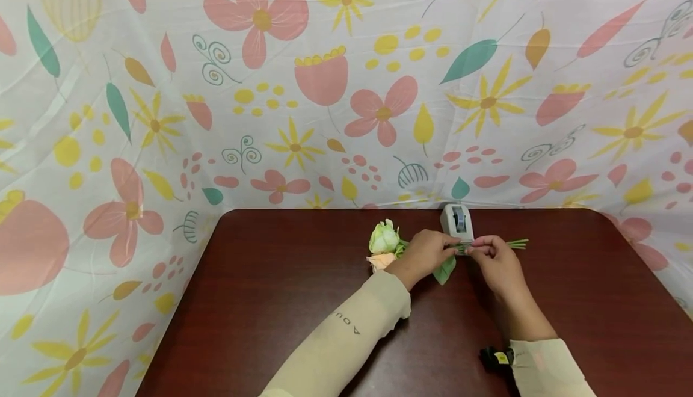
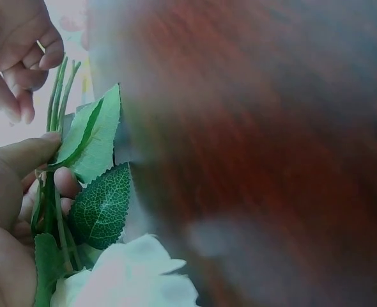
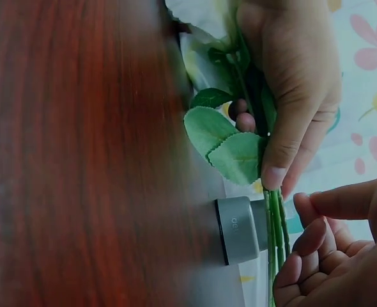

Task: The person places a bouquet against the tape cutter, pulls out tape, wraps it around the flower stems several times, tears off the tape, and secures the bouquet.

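Observation:
My left hand grips the green stems of a small bunch of artificial flowers. A pale green-white rose and a peach rose lie at the bunch's left end. Toothed green leaves stick out beside the gripping fingers. My right hand is at the bare stems, just right of the left hand. In the right wrist view its thumb and index fingertips come together close beside the stems. Whether they pinch something thin and clear cannot be made out. Behind the stems stands a white tape dispenser.
The dark red-brown table carries the things, its far edge against a hanging cloth printed with flowers. A black strap-like device is at the right wrist.

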Demonstrator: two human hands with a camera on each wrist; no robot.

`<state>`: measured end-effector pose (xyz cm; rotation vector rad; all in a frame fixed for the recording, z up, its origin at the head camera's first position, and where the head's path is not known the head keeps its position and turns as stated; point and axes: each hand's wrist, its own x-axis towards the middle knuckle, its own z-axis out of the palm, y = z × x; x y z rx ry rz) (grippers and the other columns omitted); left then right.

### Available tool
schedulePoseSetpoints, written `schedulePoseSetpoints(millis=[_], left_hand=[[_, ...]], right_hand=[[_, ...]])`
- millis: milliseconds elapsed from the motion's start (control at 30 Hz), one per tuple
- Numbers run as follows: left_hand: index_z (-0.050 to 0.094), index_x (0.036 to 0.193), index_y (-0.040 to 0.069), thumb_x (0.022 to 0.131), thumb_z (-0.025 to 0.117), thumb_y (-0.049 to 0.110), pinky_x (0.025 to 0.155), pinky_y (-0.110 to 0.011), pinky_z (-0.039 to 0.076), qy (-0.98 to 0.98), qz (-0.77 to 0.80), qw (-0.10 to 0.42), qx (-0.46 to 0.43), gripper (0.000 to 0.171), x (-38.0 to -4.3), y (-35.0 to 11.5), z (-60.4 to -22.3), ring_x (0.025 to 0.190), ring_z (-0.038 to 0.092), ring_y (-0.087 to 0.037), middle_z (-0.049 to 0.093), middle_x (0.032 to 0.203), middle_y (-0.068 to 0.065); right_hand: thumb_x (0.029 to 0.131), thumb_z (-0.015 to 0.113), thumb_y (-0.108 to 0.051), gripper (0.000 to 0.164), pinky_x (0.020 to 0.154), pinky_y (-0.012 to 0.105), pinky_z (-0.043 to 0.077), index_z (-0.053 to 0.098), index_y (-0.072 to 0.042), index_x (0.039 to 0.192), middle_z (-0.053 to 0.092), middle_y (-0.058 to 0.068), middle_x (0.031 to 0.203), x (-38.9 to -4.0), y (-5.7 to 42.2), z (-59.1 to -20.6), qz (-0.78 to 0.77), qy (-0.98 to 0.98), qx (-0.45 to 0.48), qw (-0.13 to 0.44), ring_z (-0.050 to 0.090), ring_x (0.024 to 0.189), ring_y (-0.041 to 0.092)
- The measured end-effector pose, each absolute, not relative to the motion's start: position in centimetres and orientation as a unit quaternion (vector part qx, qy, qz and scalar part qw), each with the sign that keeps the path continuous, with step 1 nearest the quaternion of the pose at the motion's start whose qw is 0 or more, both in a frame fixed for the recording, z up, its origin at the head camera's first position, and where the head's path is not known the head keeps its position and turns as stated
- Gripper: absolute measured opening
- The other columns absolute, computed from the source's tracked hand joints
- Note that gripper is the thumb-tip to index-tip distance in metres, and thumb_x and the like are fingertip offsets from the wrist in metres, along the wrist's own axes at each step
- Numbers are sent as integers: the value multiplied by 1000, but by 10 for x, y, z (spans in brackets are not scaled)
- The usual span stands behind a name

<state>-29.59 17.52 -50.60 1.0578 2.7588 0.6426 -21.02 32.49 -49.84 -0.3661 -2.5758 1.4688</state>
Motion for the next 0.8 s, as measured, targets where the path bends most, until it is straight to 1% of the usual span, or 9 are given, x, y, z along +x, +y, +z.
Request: schedulePoseSetpoints(millis=[67, 133, 200, 333, 367, 567, 633, 700, 800], left_hand=[[58, 130, 39, 97, 56, 36, 49, -13, 36, 910, 215, 62, 348, 33, -296, 175, -506, 51, 46, -1, 70, 86, 14], [59, 130, 39, 97, 56, 36, 48, -13, 36, 909, 221, 63, 348, 33, -296, 176, -506, 50, 45, -1, 69, 83, 14], [59, 130, 38, 97, 56, 35, 48, -14, 36, 908, 222, 64, 349, 33, -296, 176, -506, 50, 46, -2, 69, 83, 14], [59, 130, 38, 97, 57, 36, 51, -13, 36, 911, 213, 58, 349, 33, -295, 177, -504, 57, 49, 1, 72, 100, 15], [59, 130, 38, 97, 56, 36, 51, -12, 36, 911, 210, 56, 350, 33, -295, 178, -504, 58, 50, 2, 73, 101, 14], [59, 131, 35, 97, 56, 36, 50, -13, 36, 910, 205, 55, 356, 33, -294, 179, -503, 55, 49, 0, 73, 95, 13], [60, 130, 34, 97, 56, 36, 52, -12, 36, 909, 205, 55, 359, 33, -294, 180, -503, 58, 51, 1, 73, 100, 13], [61, 130, 33, 97, 56, 36, 56, -11, 37, 908, 205, 55, 361, 33, -295, 180, -503, 65, 55, 3, 72, 108, 14], [62, 128, 32, 97, 57, 36, 62, -9, 41, 907, 207, 55, 363, 32, -296, 180, -503, 81, 61, 5, 70, 116, 15]], right_hand=[[99, 54, -27, 33, 57, 27, 42, 50, -1, 119, 64, -4, 88, -207, 325, -498, 498, -855, -121, 74, 53, 71, 15], [99, 54, -27, 32, 56, 28, 41, 50, -1, 118, 62, -10, 84, -204, 326, -498, 504, -852, -121, 73, 51, 67, 14], [100, 54, -27, 32, 55, 28, 40, 50, -1, 118, 64, -9, 84, -202, 327, -498, 510, -849, -119, 71, 50, 66, 12], [100, 53, -28, 32, 55, 29, 40, 50, -1, 117, 67, 0, 89, -200, 326, -499, 516, -846, -119, 64, 49, 65, 9], [100, 53, -28, 32, 54, 29, 39, 50, -1, 117, 67, 0, 89, -200, 326, -499, 517, -845, -120, 63, 49, 64, 9], [98, 57, -25, 30, 53, 28, 40, 50, -1, 114, 61, -11, 78, -200, 324, -501, 521, -842, -130, 60, 43, 59, 8], [99, 56, -24, 29, 54, 28, 39, 50, 0, 114, 61, -15, 77, -200, 324, -501, 523, -841, -128, 60, 44, 60, 8], [99, 55, -23, 29, 54, 27, 39, 50, 0, 115, 60, -18, 76, -201, 324, -501, 522, -842, -126, 58, 45, 61, 8], [99, 55, -23, 29, 54, 27, 40, 51, 0, 116, 63, -16, 79, -201, 325, -502, 520, -843, -126, 55, 47, 61, 8]])
